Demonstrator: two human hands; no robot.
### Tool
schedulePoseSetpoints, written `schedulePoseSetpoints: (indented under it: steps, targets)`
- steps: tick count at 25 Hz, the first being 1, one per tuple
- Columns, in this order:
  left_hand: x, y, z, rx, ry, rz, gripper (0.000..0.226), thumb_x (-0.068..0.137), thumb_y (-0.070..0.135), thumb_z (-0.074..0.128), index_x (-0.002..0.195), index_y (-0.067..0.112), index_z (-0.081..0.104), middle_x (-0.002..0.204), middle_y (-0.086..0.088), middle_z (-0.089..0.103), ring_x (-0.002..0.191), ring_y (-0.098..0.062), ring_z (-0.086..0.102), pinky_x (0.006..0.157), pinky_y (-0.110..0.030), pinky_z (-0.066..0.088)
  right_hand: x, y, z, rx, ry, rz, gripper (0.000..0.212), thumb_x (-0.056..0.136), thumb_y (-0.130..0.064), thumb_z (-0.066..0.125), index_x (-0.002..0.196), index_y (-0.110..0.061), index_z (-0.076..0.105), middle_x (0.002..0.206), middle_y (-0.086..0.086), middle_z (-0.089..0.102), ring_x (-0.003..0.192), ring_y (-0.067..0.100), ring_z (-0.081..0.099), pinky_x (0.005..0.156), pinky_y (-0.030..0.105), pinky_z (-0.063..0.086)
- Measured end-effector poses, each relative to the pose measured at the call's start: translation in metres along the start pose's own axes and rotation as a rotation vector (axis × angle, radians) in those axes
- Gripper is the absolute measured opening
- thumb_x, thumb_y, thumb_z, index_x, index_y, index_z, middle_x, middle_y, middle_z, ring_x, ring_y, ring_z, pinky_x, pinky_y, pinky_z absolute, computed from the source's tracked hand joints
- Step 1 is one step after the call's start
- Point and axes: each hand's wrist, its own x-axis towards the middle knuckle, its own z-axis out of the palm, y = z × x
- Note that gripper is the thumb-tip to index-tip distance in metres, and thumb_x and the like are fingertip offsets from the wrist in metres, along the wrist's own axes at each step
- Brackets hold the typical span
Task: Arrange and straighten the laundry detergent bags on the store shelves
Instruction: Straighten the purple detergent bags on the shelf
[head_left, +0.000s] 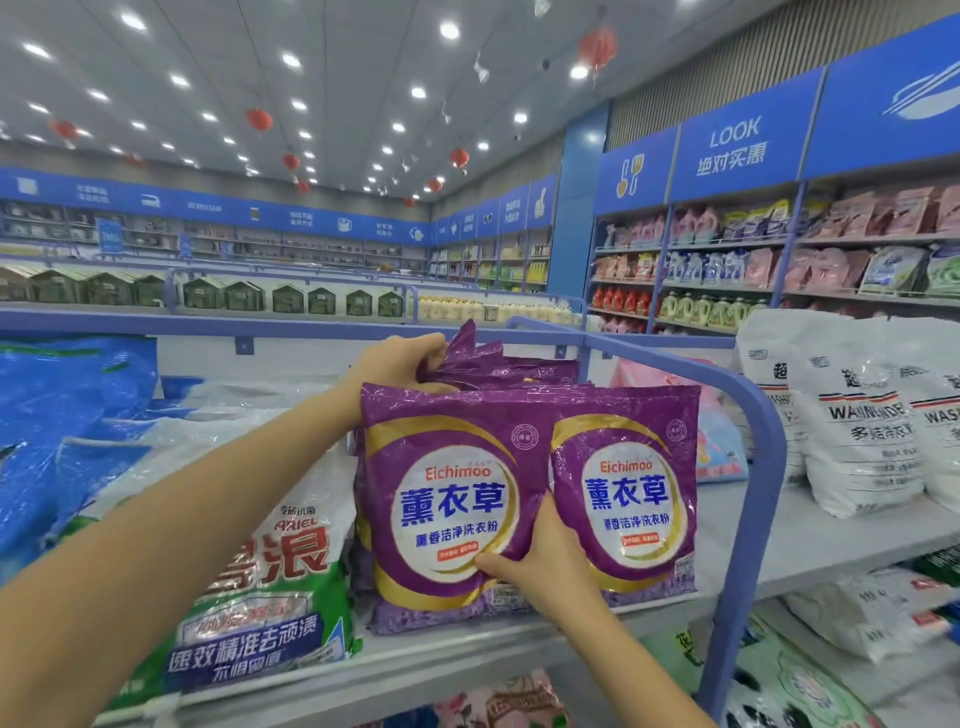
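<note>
Detergent bags (467, 415) crowd the shelf (831, 540) from edge to edge. At the far left of the frame lie blue bags (62, 395), and just right of them a green and white bag (270, 587) stands at the shelf's front edge. The left hand (400, 364) reaches past it to mid-frame, fingers curled round the tops of the rear purple bags (509, 369), which lean behind the front row. Below that hand stands the left purple bag (447, 499), upright and facing out. The right hand (545, 561) holds its lower right corner, thumb on the printed face and fingers tucked out of sight behind it, next to the right purple bag (628, 499), which stands touching alongside. A blue rail (753, 467) curves down just right of that pair, with a pink bag (722, 447) behind it. Right of the rail, white bags (857, 426) stand in a cluster toward the frame's right edge.
</note>
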Motion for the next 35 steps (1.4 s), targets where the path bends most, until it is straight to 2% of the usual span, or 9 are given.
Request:
schedulePoseSetpoints:
  steps: [4, 7, 10, 14, 19, 23, 27, 30, 35]
  targets:
    - [-0.006, 0.012, -0.011, -0.341, -0.022, -0.087, 0.031, 0.074, 0.030, 0.077, 0.075, 0.019, 0.048, 0.068, 0.005, 0.050, 0.061, -0.010, 0.044, 0.061, -0.024, 0.038, -0.008, 0.000, -0.007, 0.021, -0.003, -0.041, 0.077, 0.076, -0.034, 0.074, 0.136, -0.020, 0.030, 0.125, -0.007, 0.057, 0.121, 0.018, 0.052, 0.099, 0.036, 0.045]
    - [-0.020, 0.013, -0.022, -0.430, 0.285, -0.191, 0.018, 0.082, 0.021, 0.070, 0.088, 0.011, 0.057, 0.082, -0.002, 0.058, 0.078, -0.014, 0.055, 0.076, -0.026, 0.045, -0.013, -0.007, -0.003, 0.309, 0.050, 0.036, 0.082, 0.079, -0.045, 0.065, 0.145, -0.016, 0.025, 0.140, -0.009, 0.042, 0.134, 0.015, 0.037, 0.110, 0.037, 0.033]
    - [-0.046, 0.017, -0.017, -0.506, 0.489, -0.429, 0.025, 0.088, 0.026, 0.061, 0.108, 0.011, 0.054, 0.103, -0.003, 0.057, 0.096, -0.016, 0.054, 0.084, -0.028, 0.045, -0.010, -0.014, 0.003, 0.515, 0.202, 0.009, 0.067, 0.075, -0.052, 0.059, 0.130, -0.015, 0.050, 0.126, -0.004, 0.059, 0.118, 0.012, 0.054, 0.100, 0.036, 0.046]
    - [-0.065, 0.013, 0.007, -0.932, 0.275, -0.713, 0.050, 0.091, 0.022, 0.058, 0.135, 0.014, 0.036, 0.120, -0.006, 0.055, 0.099, -0.018, 0.056, 0.074, -0.024, 0.045, 0.006, -0.017, -0.006, 0.779, 0.145, 0.102, 0.027, 0.088, -0.030, 0.060, 0.109, -0.014, 0.063, 0.106, 0.002, 0.070, 0.096, 0.014, 0.065, 0.078, 0.026, 0.053]
    - [-0.075, -0.007, 0.023, -0.985, -0.047, -0.773, 0.053, 0.082, 0.059, 0.051, 0.114, 0.017, 0.061, 0.114, -0.006, 0.066, 0.114, -0.025, 0.055, 0.106, -0.040, 0.032, 0.031, -0.023, -0.011, 0.831, -0.083, 0.175, 0.061, 0.084, -0.040, 0.059, 0.138, -0.021, 0.040, 0.126, 0.000, 0.059, 0.115, 0.019, 0.056, 0.092, 0.032, 0.045]
    - [-0.074, -0.015, 0.033, -1.379, 0.076, -0.782, 0.068, 0.085, 0.071, 0.021, 0.112, 0.023, 0.061, 0.109, -0.004, 0.069, 0.111, -0.028, 0.058, 0.096, -0.042, 0.041, 0.051, -0.031, -0.007, 0.781, -0.110, 0.208, 0.084, 0.076, -0.056, 0.056, 0.147, -0.026, 0.023, 0.145, 0.003, 0.041, 0.128, 0.023, 0.044, 0.100, 0.036, 0.039]
    - [-0.069, -0.017, 0.044, -1.164, 0.124, -0.916, 0.038, 0.096, 0.042, 0.038, 0.091, 0.015, 0.063, 0.097, -0.009, 0.068, 0.110, -0.032, 0.056, 0.087, -0.038, 0.047, 0.053, -0.030, 0.003, 0.690, 0.050, 0.210, 0.075, 0.082, -0.054, 0.054, 0.145, -0.020, 0.030, 0.147, 0.004, 0.037, 0.132, 0.024, 0.039, 0.103, 0.032, 0.036]
    - [-0.070, -0.021, 0.046, -1.071, 0.003, -0.973, 0.039, 0.096, 0.045, 0.040, 0.088, 0.014, 0.063, 0.098, -0.011, 0.067, 0.098, -0.030, 0.061, 0.092, -0.041, 0.048, 0.049, -0.037, 0.001, 0.636, 0.088, 0.171, 0.061, 0.094, -0.039, 0.046, 0.146, -0.016, 0.024, 0.151, 0.005, 0.030, 0.137, 0.023, 0.031, 0.099, 0.029, 0.032]
    - [-0.067, -0.013, 0.044, -0.854, -0.148, -0.951, 0.037, 0.100, 0.025, 0.037, 0.073, 0.008, 0.057, 0.078, -0.010, 0.062, 0.074, -0.023, 0.058, 0.071, -0.029, 0.047, 0.044, -0.033, 0.000, 0.563, 0.123, 0.143, 0.061, 0.095, -0.042, 0.040, 0.147, -0.017, 0.020, 0.153, 0.003, 0.026, 0.140, 0.022, 0.026, 0.108, 0.035, 0.029]
